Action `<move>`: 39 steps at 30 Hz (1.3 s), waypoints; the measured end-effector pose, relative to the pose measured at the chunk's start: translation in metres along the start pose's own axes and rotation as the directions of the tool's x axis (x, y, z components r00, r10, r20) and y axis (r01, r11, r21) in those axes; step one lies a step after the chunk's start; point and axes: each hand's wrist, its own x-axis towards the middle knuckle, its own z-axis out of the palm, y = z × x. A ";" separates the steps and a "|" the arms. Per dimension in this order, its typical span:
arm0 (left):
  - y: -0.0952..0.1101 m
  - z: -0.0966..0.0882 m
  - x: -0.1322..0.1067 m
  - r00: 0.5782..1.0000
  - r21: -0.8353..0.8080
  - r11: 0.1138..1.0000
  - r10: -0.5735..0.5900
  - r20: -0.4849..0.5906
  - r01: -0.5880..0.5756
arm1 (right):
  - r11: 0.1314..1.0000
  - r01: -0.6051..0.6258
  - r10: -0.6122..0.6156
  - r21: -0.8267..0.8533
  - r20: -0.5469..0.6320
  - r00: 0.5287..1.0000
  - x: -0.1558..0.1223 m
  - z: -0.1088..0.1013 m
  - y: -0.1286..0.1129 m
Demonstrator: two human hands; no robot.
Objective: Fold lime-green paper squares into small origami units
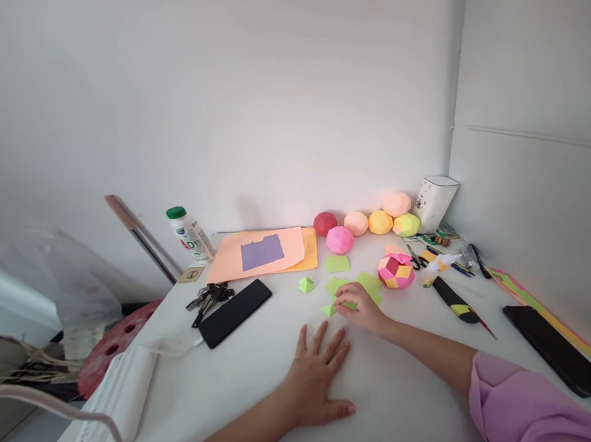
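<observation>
My left hand (316, 376) lies flat on the white table, fingers spread and nothing in it. Just beyond it, the thumb and index finger of my right hand (364, 310) pinch a small light-green paper piece (327, 310) with a pointed shape. Flat green paper pieces (370, 284) lie under and behind that hand, partly hidden by it. A folded green paper pyramid (306, 285) stands to the left, and a green paper square (338, 264) lies farther back. Beside the right hand sits a pink and yellow faceted paper ball (396, 271) with an opening in its side.
Several finished paper balls (339, 239) line the back. Coloured sheets (257, 253), a bottle (190, 235), keys (209, 297) and a black phone (236, 312) lie left. Scissors (418, 258), a glue bottle (439, 265), a craft knife (455, 301) and a black case (558, 348) are right.
</observation>
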 end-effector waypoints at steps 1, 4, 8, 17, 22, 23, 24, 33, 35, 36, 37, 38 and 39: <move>-0.001 0.001 0.000 1.000 0.007 1.000 0.003 -0.010 -0.003 | 0.999 0.030 -0.030 -0.044 0.010 1.000 0.011 0.006 0.001; -0.002 0.006 0.000 0.998 0.029 0.999 0.032 -0.051 -0.031 | 0.983 0.064 -0.061 -0.172 0.023 0.998 0.043 0.027 0.009; -0.005 0.011 -0.001 0.994 0.014 0.998 0.062 -0.091 -0.061 | 0.962 -0.042 0.039 -0.270 -0.016 0.999 0.067 0.050 0.024; -0.008 0.012 -0.001 0.992 -0.010 0.997 0.071 -0.104 -0.073 | 0.948 -0.069 0.056 -0.310 -0.052 0.997 0.069 0.060 0.030; -0.008 0.015 0.000 0.992 0.019 0.997 0.074 -0.106 -0.072 | 0.952 -0.050 0.025 -0.302 -0.083 0.996 0.071 0.055 0.026; -0.008 0.016 0.000 0.991 0.030 0.997 0.078 -0.109 -0.075 | 0.954 -0.034 0.009 -0.297 -0.083 0.997 0.070 0.051 0.025; -0.008 0.017 0.000 0.990 0.039 0.996 0.083 -0.114 -0.079 | 0.956 -0.017 -0.006 -0.294 -0.078 0.997 0.068 0.045 0.024; -0.013 0.023 0.001 0.982 0.086 0.991 0.112 -0.153 -0.100 | 0.876 0.147 -0.044 -0.460 0.228 0.973 -0.006 -0.028 0.026; -0.014 0.025 0.001 0.978 0.098 0.990 0.117 -0.175 -0.101 | 0.890 0.087 0.019 -0.447 0.226 0.974 -0.020 -0.030 0.029; -0.015 0.026 0.001 0.975 0.100 0.990 0.120 -0.187 -0.102 | 0.899 0.065 0.029 -0.434 0.207 0.978 -0.025 -0.029 0.031; -0.015 0.026 0.001 0.975 0.101 0.990 0.120 -0.188 -0.103 | 0.908 0.064 0.016 -0.414 0.186 0.982 -0.028 -0.026 0.033; -0.016 0.026 0.001 0.974 0.100 0.989 0.124 -0.190 -0.106 | 0.915 0.071 -0.007 -0.398 0.160 0.987 -0.030 -0.023 0.034; -0.016 0.026 0.002 0.976 0.100 0.989 0.128 -0.178 -0.111 | 0.920 0.075 -0.025 -0.386 0.133 0.991 -0.031 -0.021 0.035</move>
